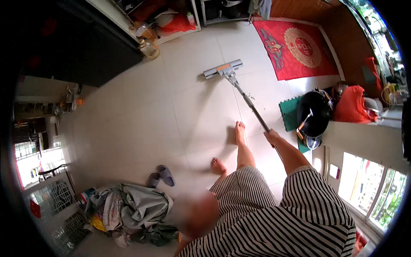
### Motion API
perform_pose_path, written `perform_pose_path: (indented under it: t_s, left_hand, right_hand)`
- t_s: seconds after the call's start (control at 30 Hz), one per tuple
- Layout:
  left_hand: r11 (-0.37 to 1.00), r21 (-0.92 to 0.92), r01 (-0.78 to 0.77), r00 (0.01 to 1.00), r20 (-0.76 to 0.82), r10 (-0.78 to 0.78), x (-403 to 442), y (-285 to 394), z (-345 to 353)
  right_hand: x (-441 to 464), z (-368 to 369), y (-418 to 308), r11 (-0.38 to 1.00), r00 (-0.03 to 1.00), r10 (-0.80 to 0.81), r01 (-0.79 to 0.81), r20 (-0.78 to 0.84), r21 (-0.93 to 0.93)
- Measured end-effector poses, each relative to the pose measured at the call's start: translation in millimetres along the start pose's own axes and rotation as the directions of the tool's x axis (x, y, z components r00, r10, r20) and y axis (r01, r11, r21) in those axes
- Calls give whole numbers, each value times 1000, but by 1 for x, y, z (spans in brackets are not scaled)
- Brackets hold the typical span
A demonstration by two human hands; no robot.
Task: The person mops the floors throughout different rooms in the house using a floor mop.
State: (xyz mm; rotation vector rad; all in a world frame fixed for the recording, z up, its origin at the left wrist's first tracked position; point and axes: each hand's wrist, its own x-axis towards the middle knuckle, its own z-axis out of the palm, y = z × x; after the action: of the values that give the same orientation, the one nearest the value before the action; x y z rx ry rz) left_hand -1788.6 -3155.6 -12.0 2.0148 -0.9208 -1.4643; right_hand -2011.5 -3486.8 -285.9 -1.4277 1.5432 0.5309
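Observation:
My right hand (272, 138) is closed round the long grey handle of a flat mop (261, 120). The handle slants up and left to the wide grey mop head (222, 69), which has an orange strip and rests on the pale tiled floor (141, 115). Low in the view, a blurred skin-toned patch lies beside my striped clothing, near a bit of bare arm; the fingers of my left hand cannot be made out there. My bare feet stand on the tiles below the mop head.
Grey slippers (165, 175) lie near a heap of cloth and covers (141, 205) at lower left. A red mat (299, 49) is at upper right, above a black wok (314, 113) and a red bag (353, 105). A jar (148, 49) stands by the upper-left shelf.

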Motion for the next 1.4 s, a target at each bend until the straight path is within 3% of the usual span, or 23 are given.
perform_pose_path:
  t_s: [0.07,0.1,0.2,0.3,0.37,0.43,0.47,0.53,0.6,0.67,0.73,0.77,0.83,1.03,1.13,1.27,1.4]
  left_hand:
    - [998,-58,22,979,-201,-34,-27,-36,1]
    - [999,-52,13,983,-184,-22,-36,-39,-2]
    - [958,149,246,967,-97,-234,-61,-33,-10]
    - [962,186,198,980,-7,-200,-65,-30,-5]
    - [969,207,137,990,-8,-139,-63,-19,5]
    - [972,224,76,997,-12,-76,-61,-23,14]
    - [947,310,-82,996,5,84,-59,-43,23]
    - [887,393,-242,969,54,240,-54,-39,31]
    - [956,275,-98,995,19,97,-48,-8,38]
    - [939,323,-117,993,46,108,-46,-4,45]
    - [920,364,-145,989,61,132,-41,-3,60]
    - [913,379,-154,988,61,142,-40,1,67]
    - [899,403,-169,985,79,150,-40,10,78]
    - [893,414,-177,984,89,154,-36,39,106]
    - [880,430,-202,979,122,165,-35,44,115]
    - [845,512,-157,983,161,85,-36,51,123]
    - [827,547,-132,985,167,47,-34,65,125]
  right_hand:
    - [-45,15,54,996,996,86,-87,-25,-34]
    - [-67,18,76,986,989,146,-148,-21,-77]
    - [-127,27,142,967,971,240,-239,-1,-91]
    - [-176,40,190,945,948,318,-316,12,-84]
    - [-206,52,223,951,953,302,-300,26,-78]
    - [-235,64,245,923,922,384,-382,47,-36]
    - [-244,74,264,923,923,384,-383,43,-27]
    - [-272,87,286,922,920,387,-386,61,-31]
    - [-293,105,313,881,880,469,-472,78,29]
    - [-314,116,331,850,849,511,-522,130,67]
    - [-318,124,350,929,932,363,-361,-3,77]
    - [-319,124,358,926,930,368,-366,-5,88]
    - [-336,86,306,902,948,319,-309,18,303]
    - [-324,40,276,834,962,268,-263,61,485]
    - [-271,34,281,914,977,197,-153,-81,375]
    - [-188,6,251,918,985,155,-115,-77,380]
    - [-181,28,240,901,975,216,-177,-57,396]
